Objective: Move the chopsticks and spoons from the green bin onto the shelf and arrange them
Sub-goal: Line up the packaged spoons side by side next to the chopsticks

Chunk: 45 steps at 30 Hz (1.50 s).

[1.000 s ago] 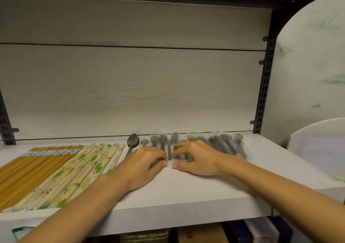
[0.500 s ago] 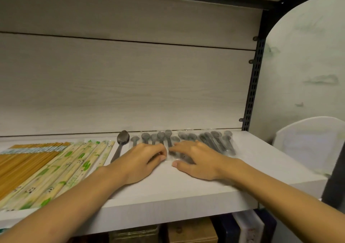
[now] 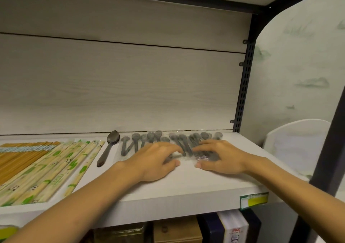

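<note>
Several grey plastic spoons (image 3: 136,141) in clear wrappers lie in a row on the white shelf (image 3: 186,188). My left hand (image 3: 155,161) rests flat on the middle of the row, fingers spread over the handles. My right hand (image 3: 218,157) lies on the right part of the row, fingers touching the wrapped spoons. A dark metal spoon (image 3: 108,149) sits left of them. Wrapped chopsticks with green panda print (image 3: 56,170) and bare wooden chopsticks (image 3: 20,155) lie at the left. The green bin is out of view.
A black slotted upright (image 3: 242,85) stands at the shelf's right rear, a black post (image 3: 324,149) at the front right. A white rounded object (image 3: 298,141) sits beyond the shelf's right end. Boxes (image 3: 177,229) fill the shelf below. A green price label (image 3: 253,199) marks the edge.
Both hands have slid to the right along the spoon row and moved apart; several spoons at the left of the row are now uncovered. The view shifted too.
</note>
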{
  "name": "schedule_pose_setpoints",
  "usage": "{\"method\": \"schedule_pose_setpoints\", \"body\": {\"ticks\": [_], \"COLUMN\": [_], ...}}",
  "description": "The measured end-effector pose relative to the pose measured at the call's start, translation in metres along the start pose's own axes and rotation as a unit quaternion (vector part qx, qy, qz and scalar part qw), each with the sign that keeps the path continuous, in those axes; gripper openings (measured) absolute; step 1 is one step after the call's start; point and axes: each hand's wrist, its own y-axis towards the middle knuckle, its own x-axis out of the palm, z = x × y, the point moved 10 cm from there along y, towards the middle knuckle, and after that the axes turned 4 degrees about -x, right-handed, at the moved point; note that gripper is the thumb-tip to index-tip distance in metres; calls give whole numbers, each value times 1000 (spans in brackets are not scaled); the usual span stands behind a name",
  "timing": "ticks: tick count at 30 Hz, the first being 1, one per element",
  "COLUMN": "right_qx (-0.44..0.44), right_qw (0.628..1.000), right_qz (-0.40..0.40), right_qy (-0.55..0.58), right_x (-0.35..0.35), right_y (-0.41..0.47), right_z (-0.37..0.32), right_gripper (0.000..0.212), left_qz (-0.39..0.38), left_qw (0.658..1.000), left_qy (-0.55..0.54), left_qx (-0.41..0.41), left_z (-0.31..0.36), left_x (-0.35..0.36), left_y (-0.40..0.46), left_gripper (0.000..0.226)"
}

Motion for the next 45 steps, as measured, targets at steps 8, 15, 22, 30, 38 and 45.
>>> {"method": "schedule_pose_setpoints", "body": {"ticks": [8, 15, 22, 30, 38, 45], "right_qx": [-26, -34, -65, -62, -76, -81], "right_qw": [999, 999, 997, 997, 995, 992], "right_qz": [22, 14, 9, -17, 30, 89], "right_qy": [-11, -25, -36, -34, -57, -46], "right_x": [2, 2, 6, 9, 2, -4], "right_y": [2, -3, 12, 21, 23, 23], "right_z": [-3, 5, -11, -8, -7, -2], "right_gripper": [49, 44, 55, 47, 37, 30], "left_qz": [-65, -34, 2, 78, 151, 118], "left_qw": [997, 999, 999, 995, 988, 993], "left_qy": [18, -3, -39, -58, -9, -13], "left_qx": [-26, -35, -1, -14, -16, 10], "left_z": [16, 13, 15, 8, 16, 15], "left_x": [29, 19, 10, -11, -25, -10], "left_y": [31, 20, 9, 7, 12, 16], "left_gripper": [48, 44, 32, 19, 17, 17]}}
